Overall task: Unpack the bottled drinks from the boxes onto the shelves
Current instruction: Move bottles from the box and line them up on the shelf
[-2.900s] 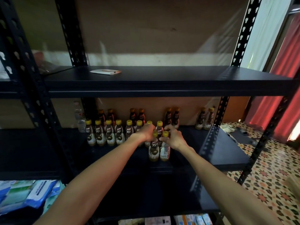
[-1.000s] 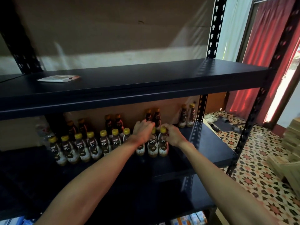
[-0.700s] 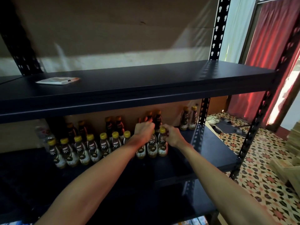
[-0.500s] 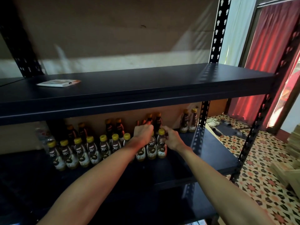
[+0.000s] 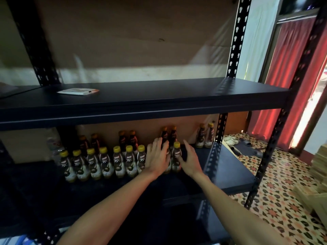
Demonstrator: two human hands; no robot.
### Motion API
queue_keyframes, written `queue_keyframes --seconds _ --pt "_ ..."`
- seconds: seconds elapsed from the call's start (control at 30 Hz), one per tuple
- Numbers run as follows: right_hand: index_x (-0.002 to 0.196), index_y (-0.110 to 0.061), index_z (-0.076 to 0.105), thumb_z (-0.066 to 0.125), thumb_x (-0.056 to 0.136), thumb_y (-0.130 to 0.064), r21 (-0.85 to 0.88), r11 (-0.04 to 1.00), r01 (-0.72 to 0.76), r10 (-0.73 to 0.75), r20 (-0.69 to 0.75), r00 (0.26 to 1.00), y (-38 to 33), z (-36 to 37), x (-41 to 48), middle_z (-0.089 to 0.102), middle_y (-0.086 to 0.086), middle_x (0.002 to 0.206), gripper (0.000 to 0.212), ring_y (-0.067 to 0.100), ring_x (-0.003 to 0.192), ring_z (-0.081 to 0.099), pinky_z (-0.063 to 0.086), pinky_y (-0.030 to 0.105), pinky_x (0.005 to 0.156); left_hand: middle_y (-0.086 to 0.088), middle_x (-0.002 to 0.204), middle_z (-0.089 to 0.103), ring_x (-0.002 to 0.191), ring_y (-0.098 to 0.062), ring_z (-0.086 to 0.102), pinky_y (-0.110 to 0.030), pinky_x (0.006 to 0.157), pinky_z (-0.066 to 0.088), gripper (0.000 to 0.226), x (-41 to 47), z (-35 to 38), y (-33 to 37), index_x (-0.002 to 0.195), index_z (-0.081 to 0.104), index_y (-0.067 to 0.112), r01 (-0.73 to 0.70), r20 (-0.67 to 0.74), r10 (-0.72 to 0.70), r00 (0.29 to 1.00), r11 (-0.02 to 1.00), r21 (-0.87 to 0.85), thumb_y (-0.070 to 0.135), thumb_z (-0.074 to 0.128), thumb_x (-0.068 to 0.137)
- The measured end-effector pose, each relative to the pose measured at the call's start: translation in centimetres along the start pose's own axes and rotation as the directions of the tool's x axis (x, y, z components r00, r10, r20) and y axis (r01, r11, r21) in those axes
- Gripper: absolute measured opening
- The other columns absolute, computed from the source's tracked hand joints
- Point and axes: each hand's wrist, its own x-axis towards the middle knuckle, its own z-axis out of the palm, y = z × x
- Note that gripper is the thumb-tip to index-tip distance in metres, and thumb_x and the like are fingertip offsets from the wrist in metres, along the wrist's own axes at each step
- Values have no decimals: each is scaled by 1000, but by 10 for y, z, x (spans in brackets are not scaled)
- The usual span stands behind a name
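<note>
A front row of several brown bottled drinks with yellow caps (image 5: 104,161) stands on the black middle shelf (image 5: 228,175). More such bottles (image 5: 205,137) stand in pairs along the back wall. My left hand (image 5: 157,157) lies with straight fingers over the front of a bottle near the row's right end, hiding most of it. The last bottle (image 5: 176,157) stands just right of it. My right hand (image 5: 190,159), fingers straight, touches that bottle's right side. Neither hand grips anything.
The upper shelf (image 5: 159,101) carries a flat white packet (image 5: 77,91). A perforated black upright (image 5: 214,152) stands just right of my hands. Patterned floor tiles (image 5: 283,200), sandals and red curtains (image 5: 290,82) lie to the right; stacked cartons (image 5: 318,177) show at the far right edge.
Both hands let go of the bottle caps they were gripping and opened flat against the two rightmost front bottles, which now stand in line with the row.
</note>
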Motion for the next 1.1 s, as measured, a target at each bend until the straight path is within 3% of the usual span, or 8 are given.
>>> queue_keyframes --seconds 0.23,0.43,0.53,0.67,0.8,0.9,0.97,1.1 --pt "156 -31 30 62 94 -16 -5 1000 3 -3 5 1000 3 26 -55 30 1 161 71 18 149 27 24 28 119 -4 142 49 134 -23 44 -42 104 43 52 -79 33 -3 140 48 19 -34 65 38 997 997 -69 35 57 91" --pt "148 -19 49 61 95 -16 -87 995 45 -34 124 992 5 54 -114 42 2 156 54 17 147 33 23 26 121 -5 155 39 146 -21 31 -40 116 30 55 -152 54 -3 152 32 17 65 292 -24 956 989 -133 38 39 102" --pt "145 -20 52 54 101 -21 -222 968 118 -65 231 971 18 75 -155 40 1 159 44 16 153 22 8 40 125 -8 157 38 147 -23 31 -43 120 26 54 -202 67 3 150 39 16 47 302 -12 953 993 -111 37 34 101" --pt "151 -25 43 54 101 -19 -239 951 194 -137 237 962 36 95 -216 19 -8 164 52 9 155 3 -5 39 125 -7 160 32 150 -22 26 -45 119 27 52 -259 79 16 148 44 15 67 280 -15 960 982 -176 33 35 100" --pt "150 -22 47 52 102 -19 -223 971 86 -21 277 961 53 109 -268 30 -2 163 48 9 153 11 4 45 127 -8 160 33 150 -23 26 -51 117 30 56 -301 90 24 149 42 14 129 412 -25 911 965 -228 29 30 96" --pt "148 -19 49 51 101 -15 -232 973 11 69 334 940 70 114 -306 37 5 160 48 20 153 21 9 47 125 -4 164 21 154 -19 10 -44 125 8 56 -332 100 33 155 28 19 187 538 -23 842 949 -252 28 28 100" --pt "143 -15 54 56 97 -9 -232 972 -33 113 340 934 84 115 -328 45 10 154 47 26 148 33 23 49 122 -1 165 19 153 -16 7 -40 123 4 55 -352 108 40 156 26 20 235 580 -36 814 933 -272 23 37 102" --pt "131 -8 63 58 94 -8 -273 936 -220 317 389 865 116 122 -367 58 15 139 37 30 129 52 36 31 110 -4 161 30 151 -19 18 -41 124 12 53 -390 144 53 152 34 14 327 708 -42 705 905 -272 20 43 101"
